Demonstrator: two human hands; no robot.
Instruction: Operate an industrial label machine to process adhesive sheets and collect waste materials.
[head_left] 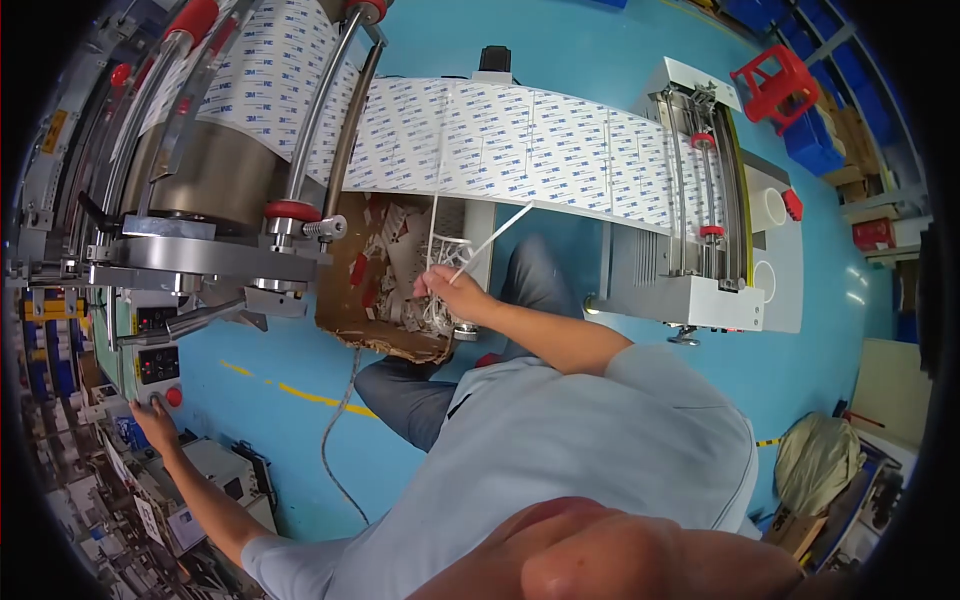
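Observation:
My right hand (pixel 455 292) is closed on a thin white strip (pixel 498 240). One end of the strip sticks up to the right, toward the near edge of a wide white printed sheet (pixel 490 140). Another narrow white strip (pixel 433 215) hangs from that sheet beside my fingers. Below the hand a cardboard box (pixel 385 342) holds a tangle of white strips and scraps, some with red pieces. Far to the left, my left hand (pixel 155 425) reaches to the lower edge of a control panel (pixel 157 362) with black dials, its fingers apart and near a red button (pixel 173 397).
A large metal roller (pixel 205 180) with rods and red collars stands at the left. The sheet runs right into a second roller unit (pixel 700 200). A grey cable (pixel 335 440) lies on the blue floor. A red stool (pixel 777 88) stands at the far right.

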